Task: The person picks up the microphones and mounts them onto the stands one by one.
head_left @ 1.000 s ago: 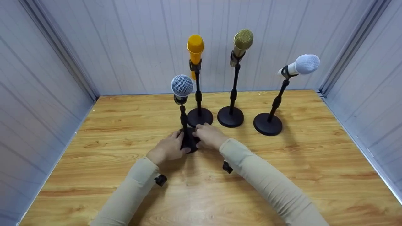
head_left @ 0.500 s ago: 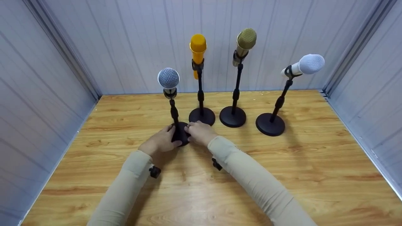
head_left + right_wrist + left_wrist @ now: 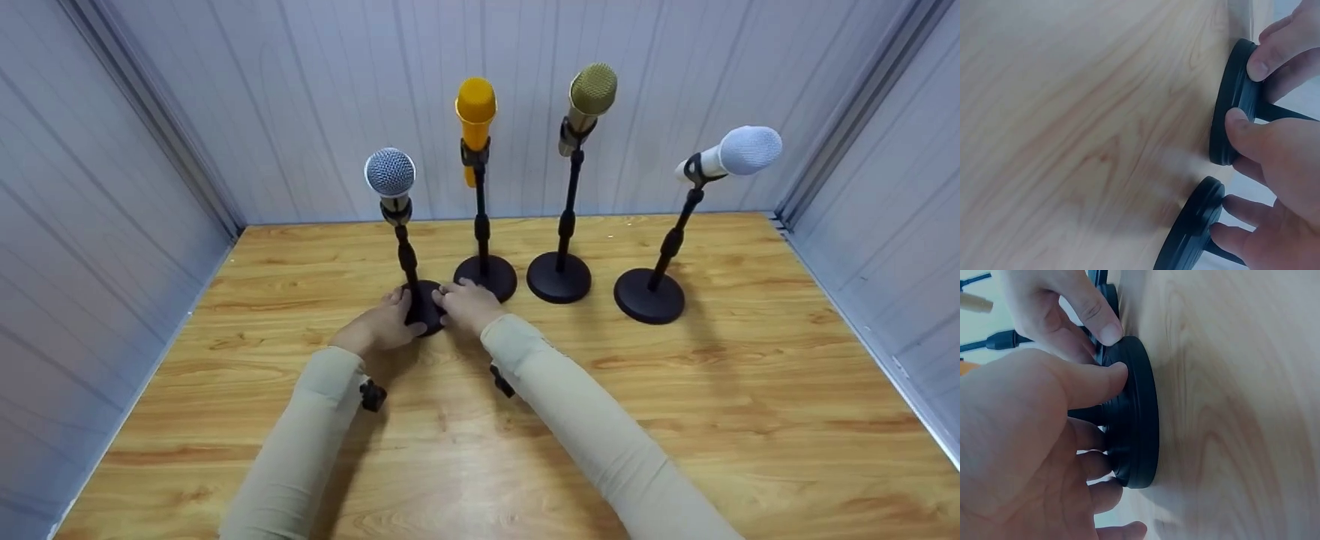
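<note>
A microphone with a silver mesh head (image 3: 390,174) sits in the clip of a black desk stand. My left hand (image 3: 381,325) grips the left side of the stand's round base (image 3: 1143,416), thumb on top in the left wrist view. From the right side, my right hand (image 3: 471,306) holds the same base, its thumb on the top near the rim in the right wrist view. Other fingers of the right hand lie close to a second round base (image 3: 1188,230); whether they touch it I cannot tell. The silver-headed microphone's base rests on the wooden table.
Just right stands an orange microphone (image 3: 476,112) on a stand, then a gold microphone (image 3: 592,90) and a white microphone (image 3: 748,150) on theirs. Ribbed pale panels (image 3: 322,75) rise behind and at both sides of the wooden table (image 3: 450,465).
Both hands have slid the silver-headed microphone's stand left and slightly back, away from the orange microphone's stand. The other stands shift only slightly in view, along with the whole scene.
</note>
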Tool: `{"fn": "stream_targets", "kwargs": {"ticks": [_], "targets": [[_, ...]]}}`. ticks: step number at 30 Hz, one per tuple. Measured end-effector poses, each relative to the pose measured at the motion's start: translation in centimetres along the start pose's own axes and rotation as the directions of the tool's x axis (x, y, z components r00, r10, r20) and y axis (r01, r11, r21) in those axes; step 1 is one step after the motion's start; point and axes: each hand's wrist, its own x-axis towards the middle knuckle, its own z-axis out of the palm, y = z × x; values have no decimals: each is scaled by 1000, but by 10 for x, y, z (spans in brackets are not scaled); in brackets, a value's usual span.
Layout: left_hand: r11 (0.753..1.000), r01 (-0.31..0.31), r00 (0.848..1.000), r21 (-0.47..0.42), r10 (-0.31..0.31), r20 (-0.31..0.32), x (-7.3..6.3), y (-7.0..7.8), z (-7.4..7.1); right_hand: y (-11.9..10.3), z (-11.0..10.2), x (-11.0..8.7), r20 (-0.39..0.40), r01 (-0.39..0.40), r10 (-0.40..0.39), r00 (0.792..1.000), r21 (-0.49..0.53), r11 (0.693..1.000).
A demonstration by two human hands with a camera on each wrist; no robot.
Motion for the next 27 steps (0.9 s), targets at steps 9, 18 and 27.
{"fn": "stream_targets", "kwargs": {"ticks": [9, 18, 27], "targets": [[998, 40, 999, -53, -40, 0, 8, -6, -2, 2, 6, 4, 52, -11, 8, 999, 58, 998], [993, 90, 995, -70, -88, 37, 10, -8, -3, 0, 7, 5, 52, -1, -3, 999, 71, 997], [997, 63, 998, -54, -62, 20, 13, -7, -5, 6, 1, 6, 48, 21, -24, 999, 64, 998]]}}
